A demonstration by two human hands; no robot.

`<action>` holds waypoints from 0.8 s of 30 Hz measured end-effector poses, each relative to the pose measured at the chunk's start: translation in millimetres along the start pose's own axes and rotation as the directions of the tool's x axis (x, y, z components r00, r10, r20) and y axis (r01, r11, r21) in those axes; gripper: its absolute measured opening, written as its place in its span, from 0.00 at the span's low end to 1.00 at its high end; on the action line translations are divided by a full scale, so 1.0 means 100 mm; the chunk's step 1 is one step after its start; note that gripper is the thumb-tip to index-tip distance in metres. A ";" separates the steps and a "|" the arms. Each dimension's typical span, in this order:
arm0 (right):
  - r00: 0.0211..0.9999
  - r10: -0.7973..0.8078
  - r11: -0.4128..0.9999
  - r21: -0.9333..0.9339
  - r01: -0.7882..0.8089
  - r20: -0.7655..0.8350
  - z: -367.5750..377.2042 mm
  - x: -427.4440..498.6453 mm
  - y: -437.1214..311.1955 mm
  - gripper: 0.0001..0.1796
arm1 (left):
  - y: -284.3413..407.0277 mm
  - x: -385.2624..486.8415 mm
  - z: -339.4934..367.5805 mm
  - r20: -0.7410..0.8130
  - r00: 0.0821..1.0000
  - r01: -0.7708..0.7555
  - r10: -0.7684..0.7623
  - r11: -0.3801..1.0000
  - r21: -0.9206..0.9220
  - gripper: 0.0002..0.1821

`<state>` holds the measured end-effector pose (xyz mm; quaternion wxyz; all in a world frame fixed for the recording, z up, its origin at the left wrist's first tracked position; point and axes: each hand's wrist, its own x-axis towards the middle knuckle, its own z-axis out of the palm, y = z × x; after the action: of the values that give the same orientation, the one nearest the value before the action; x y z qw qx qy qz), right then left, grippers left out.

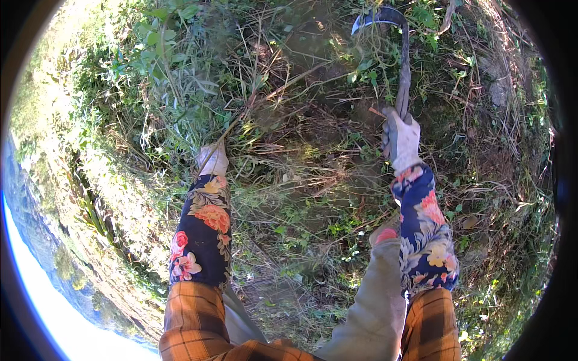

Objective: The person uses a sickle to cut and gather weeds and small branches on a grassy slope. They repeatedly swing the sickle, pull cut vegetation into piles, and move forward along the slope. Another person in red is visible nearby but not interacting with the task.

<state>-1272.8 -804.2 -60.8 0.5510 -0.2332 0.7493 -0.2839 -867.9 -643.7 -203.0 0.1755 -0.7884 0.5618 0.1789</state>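
My right hand (404, 141), in a pale work glove, is wrapped around the handle of a sickle (405, 67). Its dark curved blade hooks to the left at the top of the view, among thin green vines. On the left, my left hand (214, 159) wears a similar glove and grips several plant stems (232, 124). One brown stem crosses the back of that glove, and leafy growth (165, 49) spreads beyond it. The fingers of this hand are mostly hidden. Dry stalks and cut-looking straw (325, 122) lie between the two hands.
Tangled weeds and creepers (487, 149) cover the ground to the right, beside a greyish patch (499, 88). My trouser leg (370, 293) and shoe (384, 232) are below. At far left, sunlit ground (90, 189) falls away towards distant hills (34, 216).
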 end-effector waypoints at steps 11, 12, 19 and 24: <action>0.903 0.296 0.853 -0.339 -0.396 -0.311 1.10 -3.26 3.01 0.12 | -0.85 -0.10 -0.12 0.204 0.967 -0.176 0.150 0.978 0.115 0.14; 0.876 0.396 0.617 -0.627 -0.476 -0.275 1.07 -3.69 3.08 0.15 | -1.03 -0.17 -0.08 0.287 0.958 -0.029 0.016 0.999 0.040 0.15; 0.989 0.049 0.999 0.000 -0.050 -0.142 1.43 -2.25 2.38 0.10 | -2.62 -0.98 0.26 0.307 0.948 0.030 -0.084 0.984 0.177 0.16; 0.948 -0.194 0.884 0.464 0.059 0.251 1.76 -0.91 2.00 0.09 | -2.60 -1.05 0.37 0.307 0.951 0.010 -0.034 0.997 0.080 0.16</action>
<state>-1085.5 -627.8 -175.2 0.6737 -0.1871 0.5571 -0.4481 -656.7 -459.7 -165.7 0.2936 -0.7496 0.5253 0.2757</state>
